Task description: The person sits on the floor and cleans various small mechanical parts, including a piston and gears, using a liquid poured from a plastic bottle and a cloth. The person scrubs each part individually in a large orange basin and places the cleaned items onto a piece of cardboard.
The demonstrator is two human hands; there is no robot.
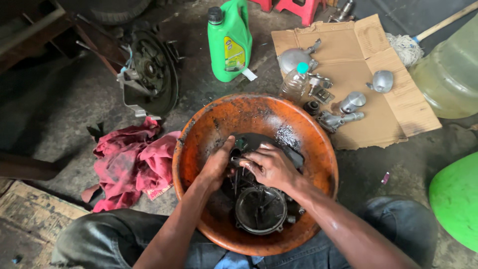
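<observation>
Your 2 hands are on a dark, greasy metal engine part (pixel 259 199) that sits inside a big orange bowl (pixel 199 134). The bowl rests on the floor, right between your knees. The part is black with oil and has a round ring end close to you.

Your left hand (pixel 217 165) lies on the left side of the part. Its fingers are pressed together and curled around the part, with the thumb pointing up. Your right hand (pixel 270 166) lies on the top of the part, just beside the left hand. Its fingers are bent and close together, and they pinch a small bit of the part near the left thumb. Both hands are smeared with oil.

The inside of the bowl is stained dark and wet around the part.

Left of the bowl, a dirty red rag (pixel 130 164) lies crumpled on the floor, touching the bowl's rim. Past the rag, a round wheel hub (pixel 152 69) with a metal disc leans on the floor.

Behind the bowl stands a green oil jug (pixel 229 42) with a black cap. Near it, a clear plastic bottle (pixel 295 82) with a blue-green cap stands at the edge of a flat piece of cardboard (pixel 398 104). Several small silver metal parts (pixel 352 102) lie spread out on the cardboard.

At the far right you can see a large clear water jug (pixel 450 74) and a bright green round thing (pixel 457 199).
</observation>
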